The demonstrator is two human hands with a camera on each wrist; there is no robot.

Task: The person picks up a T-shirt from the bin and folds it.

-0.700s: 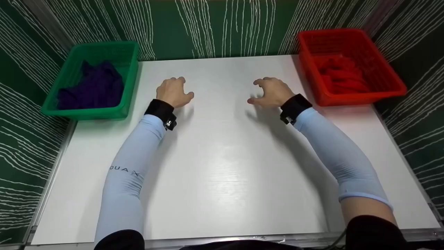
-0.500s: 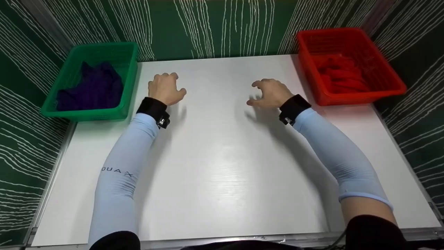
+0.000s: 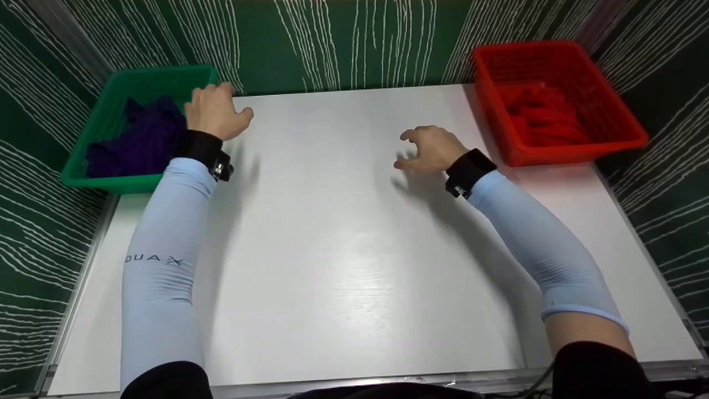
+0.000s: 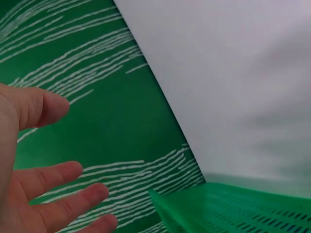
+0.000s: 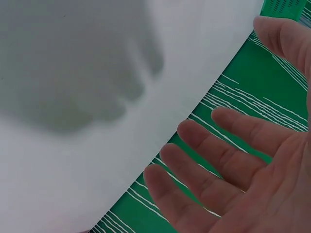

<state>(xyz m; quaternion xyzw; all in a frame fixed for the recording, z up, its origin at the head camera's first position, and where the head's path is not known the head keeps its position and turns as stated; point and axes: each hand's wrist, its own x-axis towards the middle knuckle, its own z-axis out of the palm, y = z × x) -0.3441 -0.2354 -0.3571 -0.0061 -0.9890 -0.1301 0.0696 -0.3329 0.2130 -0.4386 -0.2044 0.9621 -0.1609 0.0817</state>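
Note:
My left hand (image 3: 215, 112) hovers at the right rim of the green basket (image 3: 88, 180), its fingers spread and nothing in them. Inside that basket lies a crumpled dark purple cloth (image 3: 138, 141), partly hidden behind the wrist. In the left wrist view the thumb and fingers (image 4: 63, 208) are apart, with the basket's slotted wall (image 4: 233, 206) below. My right hand (image 3: 435, 148) is held over the white table, empty, thumb and fingers spread. The right wrist view shows its loosely extended fingers (image 5: 228, 160). To its right stands a red basket (image 3: 587, 155) with a crumpled red cloth (image 3: 545, 119) in it.
The white table (image 3: 343, 249) lies between the two baskets. Green walls (image 3: 266, 50) with white streaks enclose its back and sides. A metal rail (image 3: 332, 385) runs along the front edge.
My left hand has moved left and away from me, from over the table to the green basket's right rim. My right hand has hardly moved.

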